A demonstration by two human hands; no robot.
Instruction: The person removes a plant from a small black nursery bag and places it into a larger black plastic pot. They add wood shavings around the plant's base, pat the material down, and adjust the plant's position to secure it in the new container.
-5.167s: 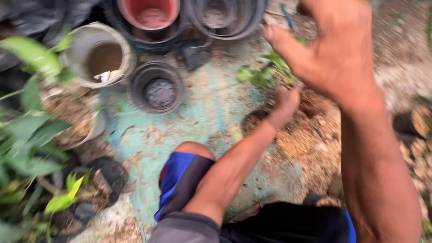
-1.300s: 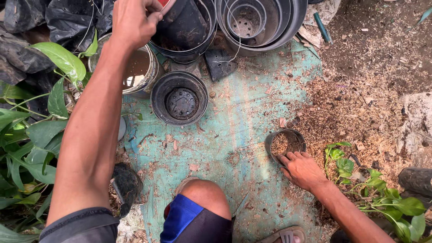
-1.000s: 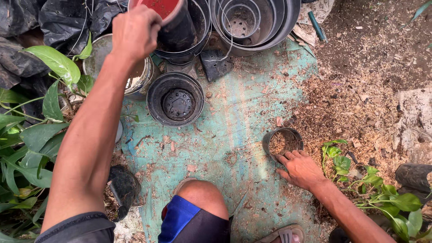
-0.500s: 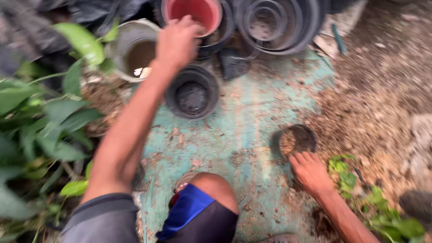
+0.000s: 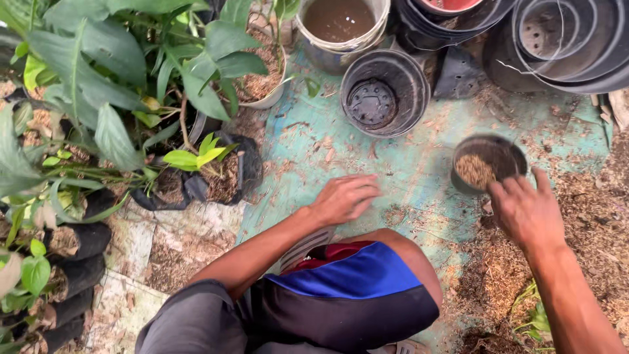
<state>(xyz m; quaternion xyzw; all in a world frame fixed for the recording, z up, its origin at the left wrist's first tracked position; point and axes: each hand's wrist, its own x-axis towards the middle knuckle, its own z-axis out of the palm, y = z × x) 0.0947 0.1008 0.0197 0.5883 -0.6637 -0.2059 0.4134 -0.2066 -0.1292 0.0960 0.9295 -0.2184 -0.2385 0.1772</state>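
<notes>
Left hand: the left hand (image 5: pixel 345 198) was low over the green mat (image 5: pixel 393 177), near the knee (image 5: pixel 393 262). Its fingers (image 5: pixel 363 187) were loose and a bit spread. It held nothing.
Right hand: the right hand (image 5: pixel 526 208) was at the near side of the small pot (image 5: pixel 488 164). Its fingers (image 5: pixel 517 190) were open and reached up to the rim. I could not tell if they touched it. It pinched nothing.
Small pot: it was black and stood up on the mat, just past the right hand. It had some brown mix (image 5: pixel 475 169) inside.
Big pot: the big pot (image 5: pixel 384 92) was black and had no mix in it. It stood farther back, up and left of the small pot, well apart from both hands.
Bucket: the bucket (image 5: pixel 342 26) stood at the top, behind the big pot, with muddy water in it.
Pot stack: the stack of pots (image 5: pixel 567 39) was at the top right.
Plants: the plants (image 5: pixel 98 98) with big green leaves were on the left, some in black bags (image 5: pixel 216 180).
Ground: brown mix (image 5: pixel 590 216) lay loose on the right, by the right hand.
</notes>
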